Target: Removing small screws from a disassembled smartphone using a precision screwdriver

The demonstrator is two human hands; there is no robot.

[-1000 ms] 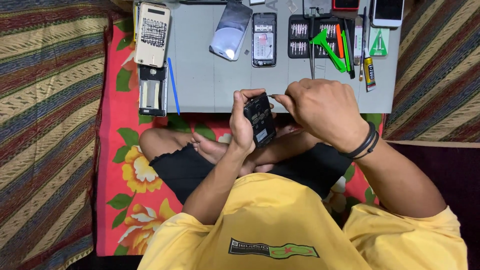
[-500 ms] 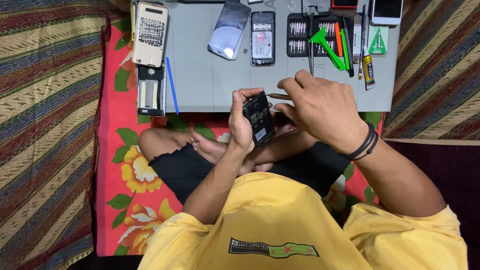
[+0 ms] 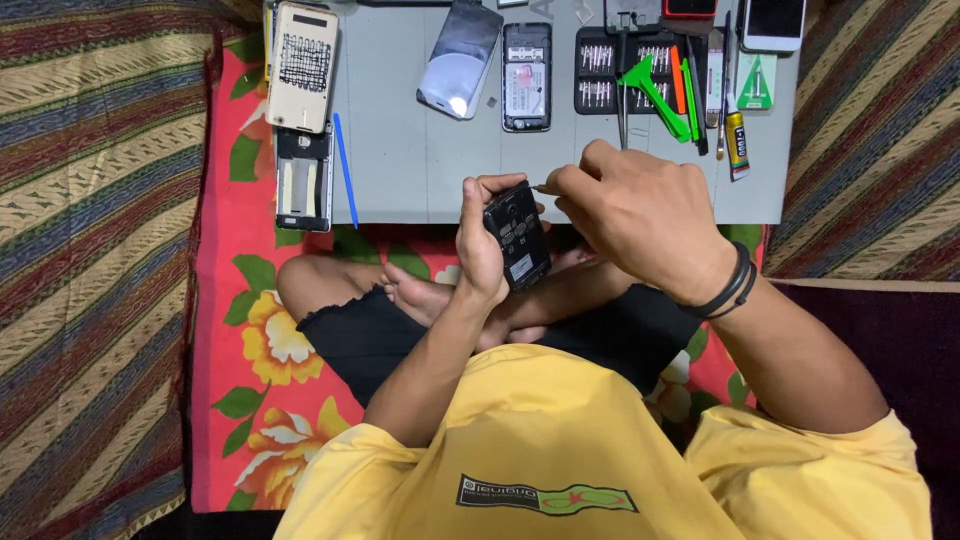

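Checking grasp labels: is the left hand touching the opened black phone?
Touching. The head view shows the left hand with fingers wrapped around the opened black phone, above the lap.

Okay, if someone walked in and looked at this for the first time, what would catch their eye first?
Probably the opened phone at the centre, gripped in the left hand while the right hand puts a thin tool to its top edge. Next, the grey mat above, with a beige phone at its left and a bit case with a green pry tool toward its right.
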